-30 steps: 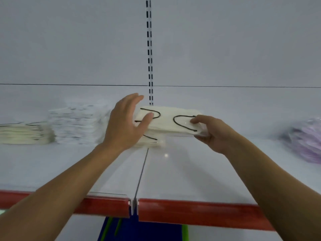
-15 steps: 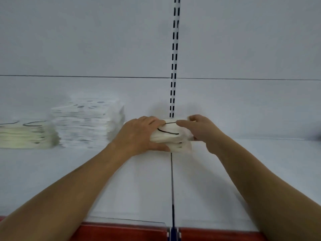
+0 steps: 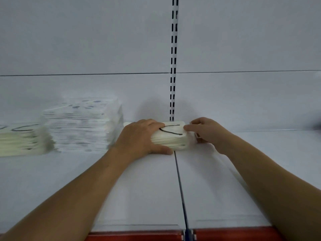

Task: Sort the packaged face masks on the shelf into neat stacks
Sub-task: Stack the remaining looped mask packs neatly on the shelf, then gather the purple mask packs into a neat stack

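Observation:
A small stack of cream packaged masks with black ear loops [image 3: 171,138] stands at the back of the white shelf [image 3: 217,180], against the rear wall. My left hand [image 3: 140,138] grips its left end, fingers over the top and thumb along the front foot. My right hand [image 3: 206,132] holds the right end, fingers curled at the top edge and round the side. A taller stack of white patterned mask packs [image 3: 81,124] stands just left. Another cream stack [image 3: 20,139] lies at the far left, cut by the frame.
A slotted upright rail [image 3: 173,58] runs up the back wall above the held stack. A seam [image 3: 180,192] splits the shelf into two boards. The red front edge [image 3: 225,234] runs along the bottom of the view.
Both hands closed in on the cream stack and pushed it back against the wall. The top pack, held askew a second ago, now lies squared on the pile. The view shifted left and nearer.

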The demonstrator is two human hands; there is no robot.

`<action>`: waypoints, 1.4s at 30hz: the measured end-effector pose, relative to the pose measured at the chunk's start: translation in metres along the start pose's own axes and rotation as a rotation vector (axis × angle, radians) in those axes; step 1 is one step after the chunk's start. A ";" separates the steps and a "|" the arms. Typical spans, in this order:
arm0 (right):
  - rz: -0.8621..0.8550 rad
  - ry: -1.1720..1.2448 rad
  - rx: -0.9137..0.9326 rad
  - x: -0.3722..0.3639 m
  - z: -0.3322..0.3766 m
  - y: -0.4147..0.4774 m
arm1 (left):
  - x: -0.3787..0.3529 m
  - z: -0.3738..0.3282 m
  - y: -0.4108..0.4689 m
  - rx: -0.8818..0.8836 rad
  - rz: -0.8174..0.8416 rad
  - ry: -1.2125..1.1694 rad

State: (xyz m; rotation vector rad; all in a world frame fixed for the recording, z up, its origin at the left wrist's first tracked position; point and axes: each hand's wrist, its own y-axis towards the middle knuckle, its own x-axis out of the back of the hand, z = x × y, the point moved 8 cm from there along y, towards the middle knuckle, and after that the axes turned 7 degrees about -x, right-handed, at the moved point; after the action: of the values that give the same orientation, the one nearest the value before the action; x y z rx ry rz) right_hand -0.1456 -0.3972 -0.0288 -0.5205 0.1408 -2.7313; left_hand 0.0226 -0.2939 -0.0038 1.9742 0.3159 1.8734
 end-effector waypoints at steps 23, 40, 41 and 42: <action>-0.686 -0.958 0.207 0.243 0.001 -0.082 | 0.008 -0.252 0.056 -0.262 0.026 -0.324; -0.593 -0.897 -0.099 0.519 -0.163 -0.097 | -0.125 -0.486 0.204 0.188 0.165 -0.726; -0.589 -0.883 -0.090 0.521 -0.166 -0.095 | -0.125 -0.485 0.207 0.221 0.137 -0.712; -0.593 -0.872 -0.075 0.524 -0.167 -0.095 | -0.127 -0.484 0.210 0.252 0.118 -0.718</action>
State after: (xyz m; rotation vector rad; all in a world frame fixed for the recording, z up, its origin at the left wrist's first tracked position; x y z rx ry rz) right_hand -0.6938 -0.4932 0.0086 -1.9578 -0.1637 -2.7164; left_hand -0.4895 -0.4730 -0.0161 2.7210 0.2264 1.0987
